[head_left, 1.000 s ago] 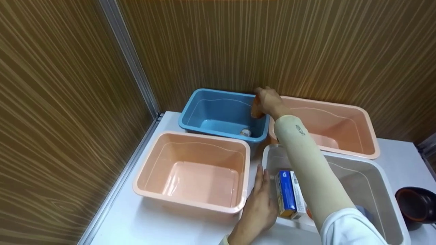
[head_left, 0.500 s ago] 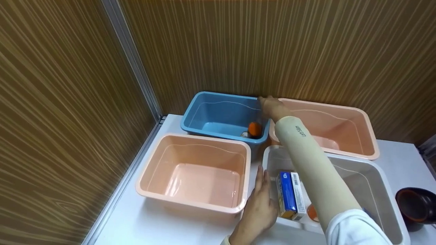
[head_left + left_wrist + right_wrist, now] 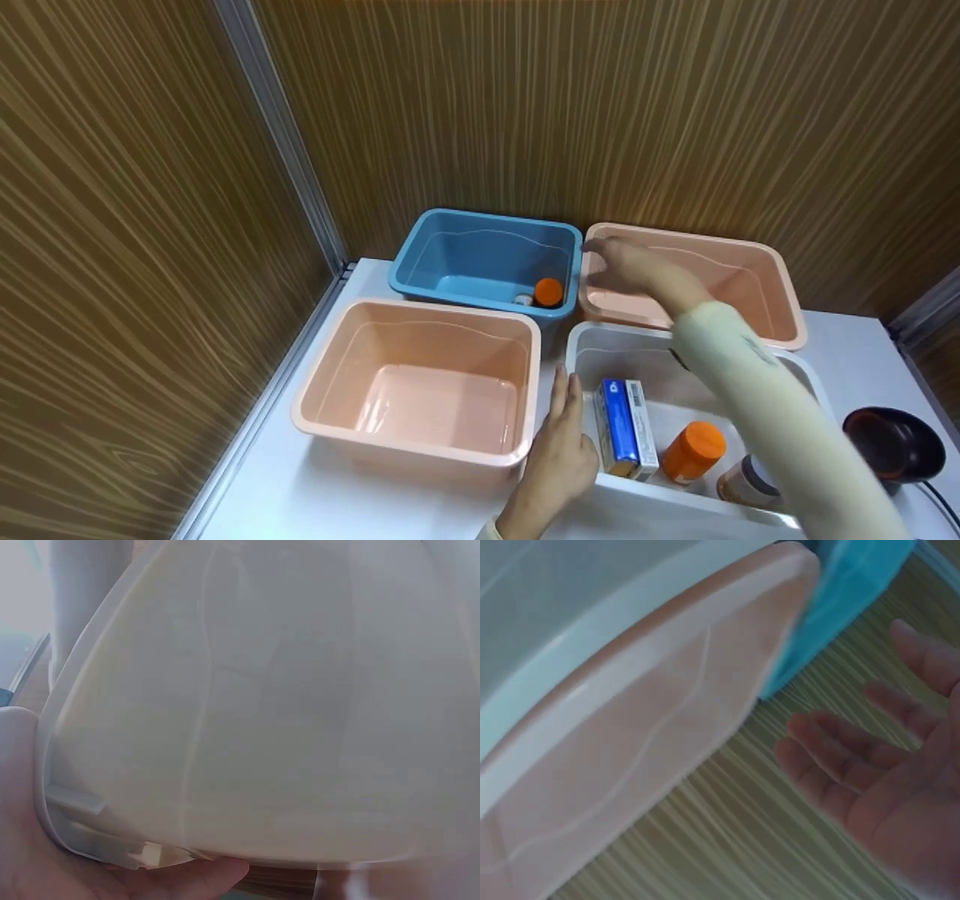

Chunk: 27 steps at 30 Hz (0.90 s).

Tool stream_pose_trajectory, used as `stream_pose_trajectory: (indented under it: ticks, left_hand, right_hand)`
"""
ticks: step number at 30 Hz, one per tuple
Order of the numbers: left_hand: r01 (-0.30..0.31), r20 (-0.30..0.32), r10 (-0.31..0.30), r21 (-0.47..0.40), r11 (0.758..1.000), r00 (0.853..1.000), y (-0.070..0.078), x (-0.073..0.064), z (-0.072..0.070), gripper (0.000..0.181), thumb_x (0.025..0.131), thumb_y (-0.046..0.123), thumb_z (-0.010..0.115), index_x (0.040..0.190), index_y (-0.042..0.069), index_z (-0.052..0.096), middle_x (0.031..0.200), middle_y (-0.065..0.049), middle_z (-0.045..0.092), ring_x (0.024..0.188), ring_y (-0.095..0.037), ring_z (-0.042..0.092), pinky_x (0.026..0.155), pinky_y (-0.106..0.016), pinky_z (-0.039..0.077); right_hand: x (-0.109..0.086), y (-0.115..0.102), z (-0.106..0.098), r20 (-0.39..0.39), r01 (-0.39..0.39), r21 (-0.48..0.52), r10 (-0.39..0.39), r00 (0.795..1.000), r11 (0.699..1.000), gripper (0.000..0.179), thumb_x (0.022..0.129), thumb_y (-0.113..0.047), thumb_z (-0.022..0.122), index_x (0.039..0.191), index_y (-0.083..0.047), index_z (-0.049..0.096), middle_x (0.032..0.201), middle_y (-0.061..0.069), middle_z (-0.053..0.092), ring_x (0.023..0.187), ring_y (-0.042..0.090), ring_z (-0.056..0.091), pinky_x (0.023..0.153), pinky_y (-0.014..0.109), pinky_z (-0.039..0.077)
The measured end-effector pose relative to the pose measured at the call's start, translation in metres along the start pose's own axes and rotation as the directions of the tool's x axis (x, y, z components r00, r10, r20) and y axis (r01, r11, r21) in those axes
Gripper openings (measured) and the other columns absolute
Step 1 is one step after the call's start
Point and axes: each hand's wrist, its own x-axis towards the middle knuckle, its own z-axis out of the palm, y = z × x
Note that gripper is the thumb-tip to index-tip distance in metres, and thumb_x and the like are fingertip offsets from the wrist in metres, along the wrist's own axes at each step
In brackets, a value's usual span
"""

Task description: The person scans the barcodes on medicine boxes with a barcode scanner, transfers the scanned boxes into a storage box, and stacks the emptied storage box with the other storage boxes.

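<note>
My left hand (image 3: 559, 457) rests at the left rim of the off-white bin (image 3: 675, 496), its fingers extended along the outside; the left wrist view shows the hand (image 3: 112, 874) right against that rim. Over the left end of the back peach bin (image 3: 784, 300), my right hand (image 3: 626, 266) is held with loose fingers and nothing in it. An orange-lidded jar (image 3: 548, 292) stands in the near right corner of the blue bin (image 3: 487, 217), beside a small white-topped item (image 3: 523, 299). Inside the off-white bin are a blue box (image 3: 619, 424), a white box (image 3: 641, 427), an orange jar (image 3: 694, 452) and a clear jar (image 3: 742, 484).
A front peach bin (image 3: 442, 409) stands to the left with nothing inside. A dark pan-like item (image 3: 896, 444) sits at the right on the white table (image 3: 255, 487). Wood-patterned walls (image 3: 465, 105) rise behind and at the left.
My right hand has let go of the orange-lidded jar, which dropped into the blue bin. That hand has then drawn back to the right. The left hand has stayed at the off-white bin.
</note>
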Motion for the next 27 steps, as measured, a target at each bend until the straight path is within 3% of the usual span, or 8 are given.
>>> stream_pose_trajectory:
  ticks: [5,9,12,17,19,21,23,27]
  left_hand:
    - [-0.003,-0.006,0.003,0.000,1.000,1.000,-0.003,0.005,-0.001,0.072,0.093,-0.004,0.049,0.160,0.005,0.026,0.170,-0.003,0.004,0.138,-0.025,0.042,0.055,-0.021,0.045]
    - [-0.014,-0.014,0.014,0.003,1.000,1.000,-0.005,0.007,-0.002,0.071,0.093,-0.004,0.049,0.160,0.004,0.026,0.170,-0.005,0.005,0.141,-0.026,0.039,0.054,-0.021,0.044]
    - [-0.007,-0.007,0.007,-0.001,1.000,1.000,-0.006,0.009,-0.004,0.072,0.093,-0.003,0.050,0.160,0.005,0.026,0.170,-0.003,0.004,0.142,-0.026,0.038,0.055,-0.021,0.044]
    - [0.001,-0.001,-0.001,-0.003,1.000,1.000,-0.006,0.010,-0.005,0.072,0.093,-0.003,0.049,0.160,0.005,0.025,0.170,-0.003,0.004,0.137,-0.026,0.043,0.053,-0.023,0.045]
    - [0.003,-0.003,-0.003,-0.004,1.000,1.000,-0.006,0.010,-0.005,0.072,0.093,-0.003,0.048,0.160,0.005,0.025,0.170,-0.003,0.004,0.134,-0.025,0.046,0.052,-0.023,0.044]
    - [-0.002,-0.014,0.002,0.003,1.000,1.000,-0.006,0.008,-0.005,0.071,0.093,-0.003,0.049,0.160,0.005,0.025,0.170,-0.002,0.004,0.127,-0.024,0.050,0.048,-0.024,0.043]
    - [-0.011,-0.022,0.011,0.009,1.000,1.000,-0.007,0.007,-0.004,0.071,0.093,-0.002,0.049,0.160,0.004,0.025,0.170,-0.002,0.004,0.123,-0.023,0.053,0.047,-0.024,0.042]
    - [-0.014,-0.025,0.014,0.015,1.000,1.000,-0.006,0.006,-0.003,0.071,0.093,-0.002,0.050,0.160,0.005,0.026,0.170,0.001,0.003,0.123,-0.022,0.053,0.048,-0.024,0.042]
  right_hand:
    - [-0.059,0.008,0.001,-0.072,0.110,-0.017,-0.111,0.991,0.994,0.055,0.095,-0.010,0.069,0.146,0.000,0.049,0.144,0.024,0.052,0.125,0.044,0.054,0.099,0.057,0.045]
    - [-0.099,0.018,0.013,-0.107,0.189,-0.036,-0.192,0.976,0.981,0.042,0.092,-0.009,0.072,0.132,0.001,0.062,0.122,0.021,0.067,0.101,0.036,0.067,0.086,0.050,0.055]
    - [-0.119,0.026,0.024,-0.072,0.198,-0.062,-0.203,0.977,0.978,0.032,0.090,-0.012,0.074,0.120,-0.002,0.069,0.108,0.012,0.071,0.086,0.024,0.064,0.079,0.042,0.057]
    - [-0.135,0.044,0.045,-0.041,0.198,-0.144,-0.205,0.978,0.970,0.026,0.086,-0.019,0.080,0.112,-0.015,0.076,0.103,0.001,0.070,0.082,0.017,0.059,0.077,0.038,0.055]
    - [-0.136,0.051,0.053,-0.037,0.186,-0.138,-0.193,0.981,0.973,0.027,0.085,-0.019,0.082,0.111,-0.017,0.077,0.104,0.001,0.069,0.081,0.017,0.059,0.075,0.036,0.056]
    - [-0.137,0.057,0.062,0.008,0.160,-0.084,-0.160,0.987,0.984,0.030,0.085,-0.016,0.081,0.115,-0.012,0.075,0.106,0.005,0.070,0.076,0.016,0.058,0.070,0.034,0.055]
    - [-0.138,0.061,0.070,0.059,0.102,-0.050,-0.099,0.993,0.993,0.034,0.086,-0.018,0.081,0.118,-0.009,0.074,0.109,0.008,0.070,0.078,0.019,0.063,0.071,0.036,0.058]
    - [-0.139,0.066,0.086,0.143,0.017,-0.059,-0.009,0.990,0.998,0.047,0.083,-0.030,0.083,0.124,-0.009,0.071,0.116,0.014,0.070,0.094,0.030,0.067,0.088,0.056,0.053]
